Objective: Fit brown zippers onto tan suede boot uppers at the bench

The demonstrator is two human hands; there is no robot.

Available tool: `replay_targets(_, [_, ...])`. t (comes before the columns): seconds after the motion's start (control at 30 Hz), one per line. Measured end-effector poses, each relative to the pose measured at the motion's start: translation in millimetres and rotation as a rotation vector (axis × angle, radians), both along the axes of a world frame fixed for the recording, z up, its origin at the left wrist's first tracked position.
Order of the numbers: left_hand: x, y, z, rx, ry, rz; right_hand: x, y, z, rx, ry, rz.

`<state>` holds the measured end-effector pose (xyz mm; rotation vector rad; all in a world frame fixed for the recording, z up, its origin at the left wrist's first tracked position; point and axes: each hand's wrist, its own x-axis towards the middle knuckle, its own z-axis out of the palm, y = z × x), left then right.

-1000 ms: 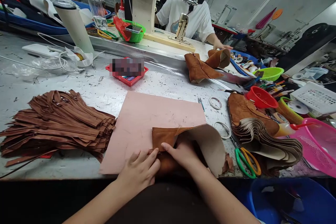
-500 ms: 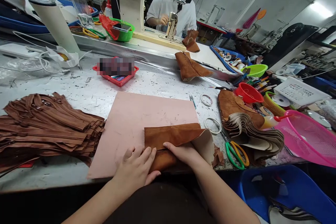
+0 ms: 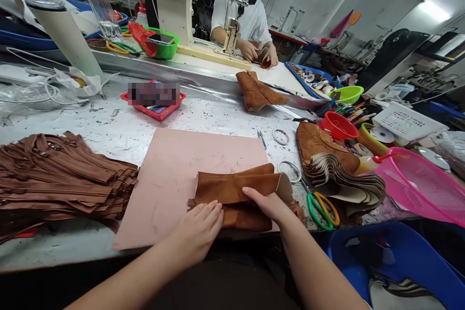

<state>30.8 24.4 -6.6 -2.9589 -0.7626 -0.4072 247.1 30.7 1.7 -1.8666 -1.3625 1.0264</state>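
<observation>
No text, label, brand, number or sign is coming through readably. In the red tray (image 3: 160, 116), a bluish item (image 3: 159, 109) is showing from under a pixelated patch; it may be bearing print, but the view is too small and blurred to tell. The phone (image 3: 161, 38) is displaying nothing legible. The sewing machine (image 3: 174, 14) is presenting no readable mark on its pale body, and the white box (image 3: 405, 118) is showing rows of dark specks that are forming no readable characters.
</observation>
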Motion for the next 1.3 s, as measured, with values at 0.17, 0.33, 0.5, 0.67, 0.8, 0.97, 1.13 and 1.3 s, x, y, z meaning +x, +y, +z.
replay_targets(0.17, [-11.4, 11.3, 9.5, -0.068, 0.030, -0.038, 11.4, -5.7, -3.3, -0.049, -0.084, 0.015])
replay_targets(0.33, [-2.3, 8.4, 12.5, -0.099, 0.063, -0.014, 0.2, -6.3, -4.3, -0.049, -0.264, 0.010])
replay_targets(0.5, [6.6, 8.1, 18.2, -0.087, 0.149, 0.007, -4.3, -4.5, 6.6, -0.160, -0.479, 0.056])
replay_targets(0.67, [15.3, 9.8, 20.3, -0.107, 0.194, -0.004, -4.7, -6.4, 7.0, -0.149, -0.536, 0.100])
replay_targets(0.8, [26.7, 8.9, 21.9, -0.137, 0.250, -0.022, -5.5, -8.6, -1.0, -0.066, -0.506, 0.049])
replay_targets(0.97, [38.5, 10.1, 22.4, -0.161, 0.305, -0.046, 11.5, -3.7, -4.0, 0.095, -0.169, 0.075])
replay_targets(1.13, [40.1, 11.5, 21.2, -0.164, 0.307, -0.069, 32.5, 2.8, 2.3, 0.174, -0.059, 0.153])
replay_targets(1.3, [42.5, 11.8, 22.7, -0.194, 0.289, -0.066, 29.7, 2.2, -7.2, 0.246, -0.113, 0.052])
